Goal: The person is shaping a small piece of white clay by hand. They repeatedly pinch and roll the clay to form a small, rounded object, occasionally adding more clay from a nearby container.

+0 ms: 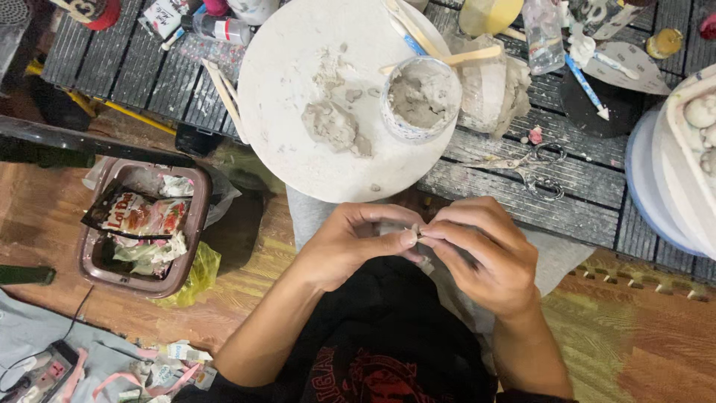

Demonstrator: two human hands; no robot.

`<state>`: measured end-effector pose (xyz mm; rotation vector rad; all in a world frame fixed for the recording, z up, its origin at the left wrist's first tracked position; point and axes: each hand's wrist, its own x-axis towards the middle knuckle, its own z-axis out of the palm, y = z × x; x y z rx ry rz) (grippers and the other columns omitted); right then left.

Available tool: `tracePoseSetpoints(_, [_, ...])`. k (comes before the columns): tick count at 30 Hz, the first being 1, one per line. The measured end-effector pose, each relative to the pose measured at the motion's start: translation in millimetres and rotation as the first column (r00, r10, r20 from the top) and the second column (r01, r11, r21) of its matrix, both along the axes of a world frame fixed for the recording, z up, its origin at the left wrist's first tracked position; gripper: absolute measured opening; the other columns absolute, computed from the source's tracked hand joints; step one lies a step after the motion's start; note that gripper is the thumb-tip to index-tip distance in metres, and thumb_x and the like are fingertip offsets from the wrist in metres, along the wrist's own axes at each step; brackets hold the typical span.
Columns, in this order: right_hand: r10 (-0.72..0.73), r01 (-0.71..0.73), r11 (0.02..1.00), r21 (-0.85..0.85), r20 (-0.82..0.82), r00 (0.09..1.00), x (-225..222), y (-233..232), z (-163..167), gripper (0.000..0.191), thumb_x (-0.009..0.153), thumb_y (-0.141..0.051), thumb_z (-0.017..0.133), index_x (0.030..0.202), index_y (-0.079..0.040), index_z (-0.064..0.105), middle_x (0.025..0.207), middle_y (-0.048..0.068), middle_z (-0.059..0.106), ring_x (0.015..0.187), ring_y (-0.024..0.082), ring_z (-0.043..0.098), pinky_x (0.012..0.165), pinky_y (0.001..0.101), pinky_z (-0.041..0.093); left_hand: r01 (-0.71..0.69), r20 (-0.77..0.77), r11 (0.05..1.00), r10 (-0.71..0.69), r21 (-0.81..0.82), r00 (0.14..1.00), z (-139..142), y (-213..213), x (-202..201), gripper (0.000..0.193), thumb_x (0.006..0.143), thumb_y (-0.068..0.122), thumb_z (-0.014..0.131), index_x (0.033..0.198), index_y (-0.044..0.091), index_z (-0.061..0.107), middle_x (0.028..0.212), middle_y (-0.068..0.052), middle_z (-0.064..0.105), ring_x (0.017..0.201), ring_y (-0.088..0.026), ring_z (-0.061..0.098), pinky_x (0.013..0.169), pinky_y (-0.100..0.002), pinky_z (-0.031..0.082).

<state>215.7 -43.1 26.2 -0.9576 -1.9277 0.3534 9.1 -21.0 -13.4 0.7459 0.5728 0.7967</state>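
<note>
My left hand (350, 242) and my right hand (485, 254) meet over my lap, just below the table's edge. Between their fingertips they pinch a small grey piece of clay (415, 230), mostly hidden by the fingers. Above them a round white board (283, 97) lies on the table. On it sit a lump of grey clay (332, 127) and a small round cup of wet clay (421, 97).
The slatted dark table (522, 172) holds scissors (533, 164), wooden sticks (466, 56), a blue-striped tool (585, 83) and a lumpy clay mass (492, 86). At the right edge is a white round stand (671, 186). A brown waste bin (142, 224) with wrappers stands on the floor at left.
</note>
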Motion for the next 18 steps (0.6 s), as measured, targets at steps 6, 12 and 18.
tracePoseSetpoints(6, [0.128, -0.136, 0.987, -0.090, -0.089, 0.988, -1.7, 6.0, -12.4, 0.023, 0.079, 0.000, 0.084, 0.099, -0.001, 0.072, 0.100, 0.009, 0.070, 0.097, 0.021, 0.070, 0.081, 0.0358, 0.057, 0.071, 0.120, 0.992, -0.058, -0.101, 0.991, -10.4, -1.2, -9.7, 0.031, 0.096, 0.009, 0.073, 0.121, -0.009, 0.070, 0.115, -0.019, 0.072, 0.102, -0.027, 0.072, 0.091, -0.043, 0.064])
tracePoseSetpoints(12, [-0.097, 0.081, 0.990, -0.119, -0.132, 0.987, -21.4, 27.7, -19.7, 0.019, 0.092, 0.003, 0.080, 0.109, -0.002, 0.075, 0.106, 0.009, 0.072, 0.097, 0.017, 0.072, 0.078, 0.0317, 0.059, 0.045, 0.228, 0.987, -0.009, -0.154, 0.974, -24.0, -5.1, -27.7, 0.029, 0.100, 0.007, 0.069, 0.123, -0.011, 0.066, 0.118, -0.020, 0.069, 0.109, -0.027, 0.069, 0.096, -0.052, 0.061])
tracePoseSetpoints(18, [-0.234, 0.227, 0.972, 0.060, 0.232, 0.944, -49.4, 42.2, -27.1, 0.024, 0.092, -0.008, 0.080, 0.116, -0.006, 0.077, 0.098, 0.008, 0.064, 0.086, 0.025, 0.063, 0.072, 0.0388, 0.052, 0.026, 0.249, 0.988, 0.012, -0.150, 0.968, -33.1, -8.3, -35.2, 0.027, 0.101, 0.006, 0.066, 0.121, -0.012, 0.065, 0.118, -0.021, 0.069, 0.111, -0.030, 0.070, 0.101, -0.056, 0.059])
